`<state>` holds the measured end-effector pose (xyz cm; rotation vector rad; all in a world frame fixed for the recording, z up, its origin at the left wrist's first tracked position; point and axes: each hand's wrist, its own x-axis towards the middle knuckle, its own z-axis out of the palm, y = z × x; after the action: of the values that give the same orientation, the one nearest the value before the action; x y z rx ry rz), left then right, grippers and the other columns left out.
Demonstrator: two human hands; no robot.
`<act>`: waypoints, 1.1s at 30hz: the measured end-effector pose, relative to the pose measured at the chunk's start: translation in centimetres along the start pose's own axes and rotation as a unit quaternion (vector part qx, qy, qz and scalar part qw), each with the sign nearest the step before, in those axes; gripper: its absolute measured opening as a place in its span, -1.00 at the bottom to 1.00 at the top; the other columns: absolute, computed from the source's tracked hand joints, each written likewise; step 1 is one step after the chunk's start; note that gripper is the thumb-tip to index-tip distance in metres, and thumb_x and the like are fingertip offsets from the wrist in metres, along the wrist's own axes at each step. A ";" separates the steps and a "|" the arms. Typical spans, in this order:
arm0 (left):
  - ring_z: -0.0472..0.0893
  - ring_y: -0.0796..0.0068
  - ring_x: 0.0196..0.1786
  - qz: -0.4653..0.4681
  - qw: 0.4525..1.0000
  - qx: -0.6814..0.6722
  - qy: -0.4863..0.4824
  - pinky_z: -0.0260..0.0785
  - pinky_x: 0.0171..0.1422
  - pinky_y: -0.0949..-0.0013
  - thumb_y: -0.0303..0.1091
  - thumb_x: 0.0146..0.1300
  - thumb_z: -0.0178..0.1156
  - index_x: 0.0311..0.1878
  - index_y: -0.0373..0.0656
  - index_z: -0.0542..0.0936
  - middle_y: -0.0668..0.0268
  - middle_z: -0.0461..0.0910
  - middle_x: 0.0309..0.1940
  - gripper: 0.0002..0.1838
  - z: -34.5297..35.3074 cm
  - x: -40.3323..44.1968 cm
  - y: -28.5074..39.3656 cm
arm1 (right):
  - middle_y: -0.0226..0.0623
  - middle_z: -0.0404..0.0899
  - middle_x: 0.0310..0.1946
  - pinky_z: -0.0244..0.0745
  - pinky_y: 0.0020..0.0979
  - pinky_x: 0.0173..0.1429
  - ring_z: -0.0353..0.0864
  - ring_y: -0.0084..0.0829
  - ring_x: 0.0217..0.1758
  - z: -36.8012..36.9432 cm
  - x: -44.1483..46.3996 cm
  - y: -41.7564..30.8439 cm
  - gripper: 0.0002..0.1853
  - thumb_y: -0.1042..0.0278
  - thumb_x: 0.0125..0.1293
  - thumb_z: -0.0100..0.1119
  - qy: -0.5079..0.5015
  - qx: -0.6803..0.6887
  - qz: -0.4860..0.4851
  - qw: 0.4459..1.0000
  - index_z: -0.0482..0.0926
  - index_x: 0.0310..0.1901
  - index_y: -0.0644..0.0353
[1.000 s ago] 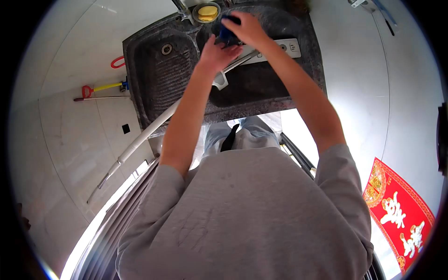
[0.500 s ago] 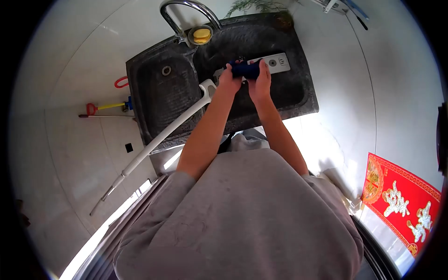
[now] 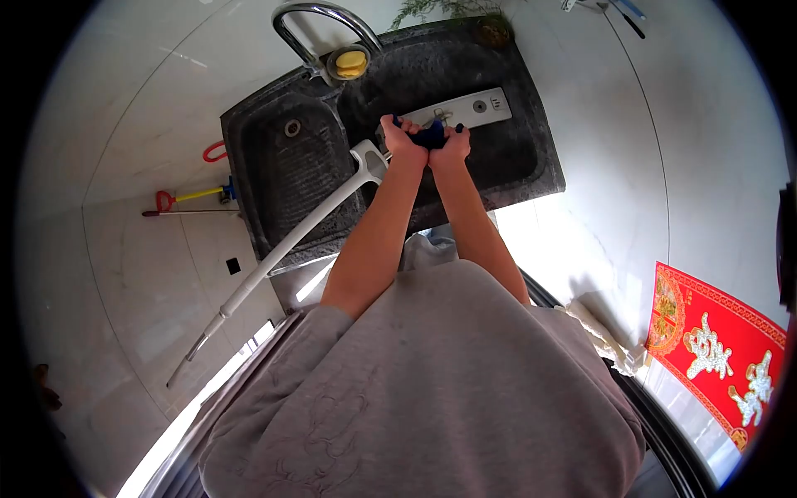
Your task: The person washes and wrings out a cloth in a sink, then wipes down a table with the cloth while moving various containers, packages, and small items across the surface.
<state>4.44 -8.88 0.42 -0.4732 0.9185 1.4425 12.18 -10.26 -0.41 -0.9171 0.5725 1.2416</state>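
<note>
Through the head view I see the left hand (image 3: pixel 402 141) and right hand (image 3: pixel 451 148) together over the dark sink (image 3: pixel 490 153), wrists touching, both closed on a dark blue cloth (image 3: pixel 430 134) held between them. Just beyond the cloth, a white panel (image 3: pixel 465 109) lies in the larger basin. A white pole (image 3: pixel 286 243) slants across the smaller basin, beside the left hand. Yellow soap (image 3: pixel 351 63) sits in a round dish (image 3: pixel 332 64) near the faucet (image 3: pixel 326 7).
</note>
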 end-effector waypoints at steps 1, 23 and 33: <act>0.30 0.47 -0.52 0.000 1.000 0.000 0.000 0.34 -0.30 0.29 -0.07 0.41 0.13 -0.41 0.00 0.36 0.47 0.26 -0.59 -0.67 0.2 -0.2 0.0 | -0.45 0.25 -0.43 0.35 -0.23 -0.14 0.27 -0.41 -0.35 0.0 0.2 0.0 -0.58 0.03 0.73 -0.14 0.000 0.005 -0.005 1.000 0.25 -0.33 0.07; 0.65 0.25 -0.16 -0.031 0.992 0.114 0.045 0.59 0.07 0.01 -0.38 0.56 0.02 -0.01 -0.14 0.49 0.31 0.55 -0.19 -0.90 -2.4 1.3 -0.7 | -0.34 0.72 -0.10 0.57 -0.24 0.21 0.68 -0.40 0.16 -3.0 -3.0 -2.8 -0.76 0.09 0.65 0.17 -0.300 -0.223 -0.048 0.926 0.55 0.07 0.07; 0.42 0.43 -0.40 0.020 0.999 -0.018 0.043 0.46 -0.18 0.26 -0.29 0.54 -0.03 -0.09 -0.05 0.46 0.33 0.43 -0.35 -0.89 -3.4 -0.9 -2.6 | -0.53 0.28 -0.52 0.55 -0.23 -0.08 0.41 -0.43 -0.36 -3.6 -1.1 -2.5 -0.63 -0.05 0.61 0.18 -0.114 -0.008 0.037 0.993 0.38 -0.27 -0.01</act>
<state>6.23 -12.41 -1.57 -0.5507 0.9773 1.4865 14.62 -13.99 -0.79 -0.7598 0.4174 1.3992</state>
